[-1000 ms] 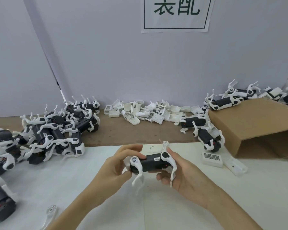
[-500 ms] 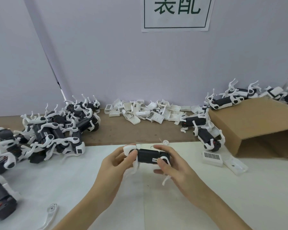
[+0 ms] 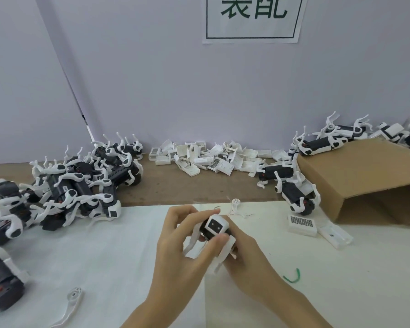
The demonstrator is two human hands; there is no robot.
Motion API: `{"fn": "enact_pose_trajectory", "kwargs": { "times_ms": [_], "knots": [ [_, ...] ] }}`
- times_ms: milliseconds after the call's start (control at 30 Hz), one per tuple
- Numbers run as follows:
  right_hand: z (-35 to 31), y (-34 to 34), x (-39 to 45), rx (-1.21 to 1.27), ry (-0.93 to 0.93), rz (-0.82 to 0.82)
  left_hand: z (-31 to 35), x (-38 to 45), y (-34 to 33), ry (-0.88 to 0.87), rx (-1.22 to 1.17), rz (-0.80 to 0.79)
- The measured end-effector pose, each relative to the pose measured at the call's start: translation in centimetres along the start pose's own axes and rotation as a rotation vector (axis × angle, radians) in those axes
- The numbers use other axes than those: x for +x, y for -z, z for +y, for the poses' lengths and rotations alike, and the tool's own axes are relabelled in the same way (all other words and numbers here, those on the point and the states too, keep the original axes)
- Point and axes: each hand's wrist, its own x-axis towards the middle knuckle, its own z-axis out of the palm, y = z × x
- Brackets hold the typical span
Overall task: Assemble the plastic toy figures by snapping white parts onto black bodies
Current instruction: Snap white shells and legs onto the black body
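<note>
Item: small plastic toy figure (image 3: 215, 227), black body with a white rounded-square face plate bearing two dark eye marks, white curved legs hanging below. Position: held off the surface, over the white sheet-covered work table (image 3: 341, 268), near centre, face plate turned toward the camera.

Left hand (image 3: 182, 247): fingers curled round the figure's left side, thumb tip pressed just under the face plate; clamped on the figure. Right hand (image 3: 244, 254): cupped beneath and behind the figure, fingers wrapped round its right side and rear legs; also gripping it. The two hands are close together, with the figure between them.

Near the figure, on the sheet: a loose white plastic leg with ringed hub (image 3: 236, 204) just beyond the hands; a white rectangular cover with barcode label (image 3: 302, 224) to the right, with a white tray-shaped piece (image 3: 334, 236) beside it; a small green curved scrap (image 3: 292, 276) right of the right forearm; another loose white ringed leg (image 3: 72, 301) at lower left.

Farther out: a heap of black-and-white assembled figures (image 3: 81, 183) at left, spilling from the brown table strip onto the sheet; a pile of white plastic covers, some barcoded (image 3: 208, 159), along the wall at centre; a brown cardboard box lying on its side (image 3: 365, 181) at right, with several black-bodied figures (image 3: 291, 185) against its left edge and more on top of it (image 3: 322, 142).

Background: pale lilac wall (image 3: 152, 79) with a white paper sign printed with green characters in a frame (image 3: 251, 18), cut off by the top edge.
</note>
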Motion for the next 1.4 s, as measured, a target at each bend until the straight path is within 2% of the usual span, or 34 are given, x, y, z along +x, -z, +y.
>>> {"fn": "enact_pose_trajectory", "kwargs": {
  "times_ms": [67,133,200,267,333,433,533,667,733,800,867,967,1100,1167,1300,1400],
  "knots": [
    [0.0,-0.1,0.1,-0.02,-0.016,-0.004,0.1,0.6,0.4,0.115,-0.158,-0.035],
    [0.0,0.1,0.3,-0.147,-0.016,0.072,-0.2,1.5,1.1,0.2,-0.23,-0.096],
    [-0.1,0.7,0.3,-0.352,0.012,0.204,-0.9,2.2,2.0,0.215,-0.174,-0.15],
    [-0.3,1.3,0.3,-0.503,0.035,0.269,-1.7,2.6,2.6,0.2,-0.075,-0.233],
    [-0.5,1.8,0.5,-0.579,0.062,0.265,-3.0,2.7,2.9,0.185,-0.015,-0.297],
    [-0.2,2.4,0.6,-0.527,0.001,0.155,-4.7,2.8,3.4,0.174,-0.046,-0.343],
    [0.2,3.1,0.4,-0.64,0.038,0.034,-5.9,3.2,4.0,0.07,0.054,-0.376],
    [-0.1,3.5,0.6,-0.786,0.223,0.036,-6.5,3.2,4.0,-0.257,0.339,-0.346],
    [0.0,3.5,0.6,-0.801,0.268,0.043,-6.3,3.2,4.2,-0.314,0.394,-0.311],
    [-0.1,3.6,0.4,-0.661,0.117,0.009,-6.3,3.4,4.5,-0.269,0.345,-0.281],
    [0.1,3.3,0.4,-0.414,-0.084,-0.023,-6.2,3.5,4.6,-0.091,0.199,-0.266],
    [0.0,2.4,0.6,-0.273,-0.104,0.001,-6.0,3.1,4.0,0.19,0.003,-0.232],
    [-0.3,2.3,2.8,-0.157,-0.2,0.009,-6.4,2.5,3.2,0.225,-0.018,-0.157],
    [0.6,3.0,5.5,-0.212,-0.23,0.048,-6.4,2.7,3.1,0.237,-0.042,-0.158],
    [4.5,5.0,12.8,-0.473,-0.299,0.104,-6.6,3.0,3.2,0.257,-0.079,-0.16],
    [7.7,6.5,17.1,-0.754,-0.333,0.063,-7.1,2.9,3.2,0.259,-0.099,-0.162]
  ]
}}
